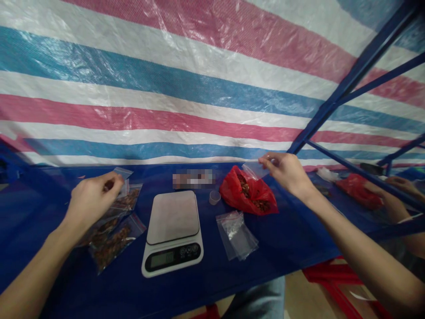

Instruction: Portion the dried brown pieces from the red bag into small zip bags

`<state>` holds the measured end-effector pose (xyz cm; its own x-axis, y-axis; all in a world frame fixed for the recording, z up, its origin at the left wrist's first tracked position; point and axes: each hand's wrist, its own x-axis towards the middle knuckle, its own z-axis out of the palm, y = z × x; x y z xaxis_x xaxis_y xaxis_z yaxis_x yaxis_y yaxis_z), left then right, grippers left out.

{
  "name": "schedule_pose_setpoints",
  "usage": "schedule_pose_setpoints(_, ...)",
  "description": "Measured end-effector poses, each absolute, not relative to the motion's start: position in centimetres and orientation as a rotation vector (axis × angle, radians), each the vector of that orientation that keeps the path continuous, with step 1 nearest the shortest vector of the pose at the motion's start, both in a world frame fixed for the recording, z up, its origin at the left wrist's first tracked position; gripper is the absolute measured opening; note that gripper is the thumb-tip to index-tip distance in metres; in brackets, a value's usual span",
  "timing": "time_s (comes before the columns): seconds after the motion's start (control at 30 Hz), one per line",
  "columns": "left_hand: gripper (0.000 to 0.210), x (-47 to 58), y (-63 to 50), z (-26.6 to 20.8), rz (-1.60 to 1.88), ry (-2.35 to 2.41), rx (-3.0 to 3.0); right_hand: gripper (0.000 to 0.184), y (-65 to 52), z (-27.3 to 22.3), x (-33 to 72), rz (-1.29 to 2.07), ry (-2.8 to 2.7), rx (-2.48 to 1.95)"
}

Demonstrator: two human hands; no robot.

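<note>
Filled bags [111, 250] are laid on the worktop [126, 292], left of the scale [174, 217], in the head view. The hands are spread apart: a half-hidden dark clump [108, 185] is pinched by the left hand [94, 195], a clear bag [251, 169] by the right hand [287, 170], beside the red bag [229, 190].

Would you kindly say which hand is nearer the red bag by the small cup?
Right: the right hand is beside the red bag, to its right; the left hand is farther, left of the scale.

The head camera looks forward and down across the table [186, 292].
</note>
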<state>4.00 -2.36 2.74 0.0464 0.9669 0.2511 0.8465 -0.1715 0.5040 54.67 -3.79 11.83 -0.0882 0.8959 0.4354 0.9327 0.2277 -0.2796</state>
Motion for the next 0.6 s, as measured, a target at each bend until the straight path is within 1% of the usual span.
schedule_pose_setpoints(0.07, 0.036, 3.3, -1.7, 2.7, 0.735, 1.934, 2.183, 0.027, -5.7, 12.1, 54.0, -0.179, -1.933, -1.55)
schedule_pose_setpoints(0.13, 0.044, 2.2, -0.9, 2.3, 0.596, 1.851, 2.232, 0.026, -8.3, 11.4, 53.0, -0.246, -1.971, -1.389)
schedule_pose_setpoints(0.23, 0.053, 0.4, -0.8, 1.2, 0.474, 1.733, 2.19, 0.04, -12.7, 8.4, 51.5, -0.328, -2.208, -1.17)
schedule_pose_setpoints(0.33, 0.055, -0.9, -2.2, -0.3, 0.485, 1.715, 2.153, 0.053, -16.2, 4.0, 50.8, -0.356, -2.423, -1.109)
schedule_pose_setpoints(0.43, 0.056, -1.4, -3.9, -1.5, 0.466, 1.72, 2.147, 0.053, -18.2, 0.5, 51.1, -0.179, -2.622, -1.269)
schedule_pose_setpoints(0.53, 0.043, -1.3, -4.7, -1.6, 0.524, 1.695, 2.184, 0.062, -18.9, -1.1, 51.6, 0.012, -2.667, -1.394)
schedule_pose_setpoints(0.6, 0.038, -1.0, -4.6, -1.4, 0.533, 1.707, 2.211, 0.061, -18.8, -1.3, 51.7, 0.069, -2.636, -1.415)
